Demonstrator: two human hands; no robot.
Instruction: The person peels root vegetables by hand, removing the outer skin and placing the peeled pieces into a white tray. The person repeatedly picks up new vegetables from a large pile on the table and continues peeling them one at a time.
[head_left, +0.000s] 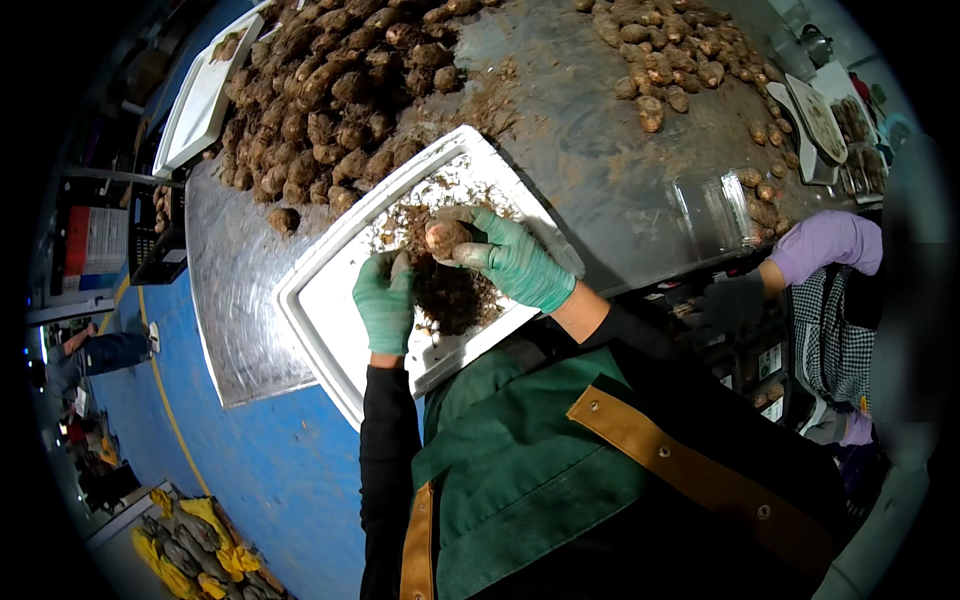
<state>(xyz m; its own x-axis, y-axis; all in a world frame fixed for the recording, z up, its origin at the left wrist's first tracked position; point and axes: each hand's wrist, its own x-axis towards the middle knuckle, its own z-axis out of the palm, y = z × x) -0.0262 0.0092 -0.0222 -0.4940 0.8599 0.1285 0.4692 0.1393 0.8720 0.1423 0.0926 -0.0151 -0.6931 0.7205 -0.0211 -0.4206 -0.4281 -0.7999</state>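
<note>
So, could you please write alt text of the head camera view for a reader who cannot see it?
A person's right hand in a green glove holds a round brown tuber over a white tray strewn with soil, while the gloved left hand rests beside it. The tray sits on a metal table carrying heaped tubers. Another person's purple sleeve shows at the right.

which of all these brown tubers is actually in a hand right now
The single tuber over the white tray, gripped by the right hand in its green glove. All the others lie loose in piles on the metal table.
</note>
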